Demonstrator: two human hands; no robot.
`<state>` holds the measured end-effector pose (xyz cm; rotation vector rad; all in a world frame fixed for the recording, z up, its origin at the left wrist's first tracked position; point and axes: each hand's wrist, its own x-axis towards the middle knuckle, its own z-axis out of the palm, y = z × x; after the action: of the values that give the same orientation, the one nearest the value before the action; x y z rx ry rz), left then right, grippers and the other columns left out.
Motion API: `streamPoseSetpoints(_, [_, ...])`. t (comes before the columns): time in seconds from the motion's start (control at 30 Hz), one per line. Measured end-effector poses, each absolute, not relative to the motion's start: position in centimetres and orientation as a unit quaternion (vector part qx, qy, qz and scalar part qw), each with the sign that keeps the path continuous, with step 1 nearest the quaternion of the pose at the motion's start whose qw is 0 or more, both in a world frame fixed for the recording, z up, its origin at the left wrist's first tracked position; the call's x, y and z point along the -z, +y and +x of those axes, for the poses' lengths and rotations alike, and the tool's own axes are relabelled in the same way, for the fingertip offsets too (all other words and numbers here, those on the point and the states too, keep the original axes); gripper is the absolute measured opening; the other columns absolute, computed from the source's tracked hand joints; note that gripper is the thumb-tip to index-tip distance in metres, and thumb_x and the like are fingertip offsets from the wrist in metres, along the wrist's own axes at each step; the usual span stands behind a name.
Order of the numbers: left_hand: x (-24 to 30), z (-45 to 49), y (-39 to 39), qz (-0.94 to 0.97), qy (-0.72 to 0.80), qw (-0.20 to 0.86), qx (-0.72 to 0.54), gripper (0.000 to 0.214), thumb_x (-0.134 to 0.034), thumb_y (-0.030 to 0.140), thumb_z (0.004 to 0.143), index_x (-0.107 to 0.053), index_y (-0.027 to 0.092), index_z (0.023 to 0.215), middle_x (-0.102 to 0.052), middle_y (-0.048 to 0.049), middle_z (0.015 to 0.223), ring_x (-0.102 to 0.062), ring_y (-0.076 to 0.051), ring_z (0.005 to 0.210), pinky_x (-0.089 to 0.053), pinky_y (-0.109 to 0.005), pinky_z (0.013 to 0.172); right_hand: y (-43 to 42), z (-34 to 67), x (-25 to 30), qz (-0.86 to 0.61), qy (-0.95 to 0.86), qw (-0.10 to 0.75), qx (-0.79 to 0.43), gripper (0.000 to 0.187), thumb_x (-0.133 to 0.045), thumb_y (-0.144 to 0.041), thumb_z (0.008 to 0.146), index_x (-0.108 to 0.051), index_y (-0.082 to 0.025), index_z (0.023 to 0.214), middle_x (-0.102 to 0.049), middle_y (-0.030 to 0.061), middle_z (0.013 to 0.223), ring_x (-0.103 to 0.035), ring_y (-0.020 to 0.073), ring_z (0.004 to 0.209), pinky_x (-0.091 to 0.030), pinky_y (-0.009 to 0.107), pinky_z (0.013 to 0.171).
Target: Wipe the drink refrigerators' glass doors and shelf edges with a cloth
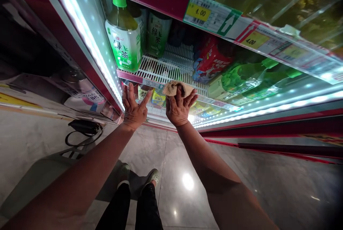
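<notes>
I stand in front of a lit drinks cooler. My right hand [179,106] is closed on a beige cloth [174,87], held against the front edge of a white wire shelf [171,66]. My left hand [134,106] is open with its fingers spread, just left of the cloth, near the shelf's front rail. A green tea bottle [123,38] with a green cap stands at the shelf's left end, with another green tea bottle [158,33] behind it. A red and blue drink bottle [211,62] and green bottles [241,78] lie at the right.
A shelf rail above carries yellow 4.00 price tags [198,11]. The cooler's frame [88,44] with an LED strip runs down the left. A black cable [83,131] lies on the glossy tiled floor [187,172]. My feet [152,177] stand below.
</notes>
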<state>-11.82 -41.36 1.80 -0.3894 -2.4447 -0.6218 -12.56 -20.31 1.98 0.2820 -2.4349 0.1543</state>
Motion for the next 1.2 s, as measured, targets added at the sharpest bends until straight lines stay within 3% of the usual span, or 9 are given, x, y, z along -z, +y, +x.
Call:
streamPoseSetpoints(0.17, [-2.0, -11.6, -42.1, -0.155, -0.921, 0.283, 0.219, 0.095, -0.066, -0.002, 0.072, -0.045, 0.039, 0.156, 0.022, 0.0007, 0.174, 0.007, -0.046, 0.160, -0.018, -0.069, 0.127, -20.5, -12.6, -1.3, 0.175, -0.936, 0.306, -0.019, 0.038, -0.056, -0.026, 0.093, -0.075, -0.033, 0.125, -0.069, 0.0074, 0.142, -0.024, 0.0361, 0.160, -0.005, 0.073, 0.126])
streamPoseSetpoints(0.33, [-1.6, -11.7, -43.2, -0.184, -0.911, 0.289, 0.229, 0.083, -0.065, 0.004, 0.076, -0.051, 0.035, 0.152, 0.019, -0.0021, 0.175, 0.001, -0.044, 0.161, -0.018, -0.065, 0.128, -22.1, -13.7, -2.8, 0.208, -0.932, 0.297, -0.011, 0.048, -0.050, -0.022, 0.096, -0.066, -0.037, 0.139, -0.063, 0.0038, 0.151, -0.035, 0.0327, 0.156, -0.001, 0.070, 0.127])
streamPoseSetpoints(0.53, [-2.1, -12.1, -45.1, -0.165, -0.916, 0.281, 0.232, 0.071, -0.066, 0.006, 0.074, -0.062, 0.029, 0.141, 0.014, -0.0039, 0.175, -0.007, -0.044, 0.161, -0.021, -0.064, 0.128, -23.6, -14.1, -4.8, 0.284, -0.932, 0.225, -0.014, 0.047, -0.045, -0.019, 0.102, -0.065, -0.040, 0.138, -0.069, -0.0001, 0.144, -0.055, 0.0244, 0.143, -0.013, 0.062, 0.130])
streamPoseSetpoints(0.63, [-2.6, -12.4, -45.9, -0.151, -0.920, 0.270, 0.242, 0.067, -0.067, 0.006, 0.073, -0.067, 0.030, 0.136, 0.004, -0.0048, 0.176, -0.009, -0.044, 0.161, -0.018, -0.064, 0.128, -24.7, -14.4, -6.6, 0.296, -0.933, 0.205, -0.017, 0.048, -0.045, -0.020, 0.104, -0.059, -0.041, 0.145, -0.063, -0.0015, 0.150, -0.049, 0.0218, 0.149, -0.015, 0.057, 0.131])
streamPoseSetpoints(0.73, [-3.0, -12.6, -46.4, -0.146, -0.917, 0.292, 0.227, 0.074, -0.066, 0.007, 0.073, -0.062, 0.032, 0.143, -0.003, -0.0065, 0.175, -0.013, -0.044, 0.160, -0.021, -0.063, 0.127, -26.5, -15.1, -8.0, 0.274, -0.934, 0.228, -0.019, 0.049, -0.046, -0.021, 0.104, -0.056, -0.039, 0.148, -0.057, -0.0002, 0.156, -0.041, 0.0246, 0.154, -0.010, 0.061, 0.131])
streamPoseSetpoints(0.93, [-3.3, -12.7, -48.0, -0.165, -0.909, 0.311, 0.225, 0.062, -0.062, 0.008, 0.076, -0.067, 0.027, 0.134, -0.007, -0.0090, 0.172, -0.018, -0.041, 0.158, -0.027, -0.059, 0.126, -29.0, -15.2, -7.9, 0.311, -0.926, 0.210, -0.040, 0.044, -0.042, -0.024, 0.108, -0.058, -0.038, 0.146, -0.065, -0.0020, 0.148, -0.051, 0.0186, 0.147, -0.015, 0.053, 0.132])
streamPoseSetpoints(1.1, [-3.0, -12.9, -49.4, -0.164, -0.900, 0.319, 0.248, 0.056, -0.058, 0.013, 0.082, -0.066, 0.020, 0.137, -0.022, -0.0165, 0.165, -0.025, -0.039, 0.155, -0.029, -0.057, 0.125, -30.6, -15.8, -9.0, 0.326, -0.922, 0.209, -0.028, 0.047, -0.044, -0.021, 0.106, -0.054, -0.037, 0.150, -0.055, -0.0006, 0.158, -0.039, 0.0203, 0.155, -0.011, 0.055, 0.133])
streamPoseSetpoints(1.2, [-3.1, -12.9, -49.9, -0.142, -0.910, 0.303, 0.244, 0.057, -0.058, 0.015, 0.083, -0.064, 0.021, 0.139, -0.025, -0.0176, 0.163, -0.028, -0.040, 0.153, -0.031, -0.057, 0.124, -31.9, -16.3, -9.1, 0.318, -0.924, 0.213, -0.026, 0.046, -0.044, -0.021, 0.107, -0.055, -0.035, 0.149, -0.057, 0.0003, 0.157, -0.040, 0.0201, 0.154, -0.008, 0.053, 0.133])
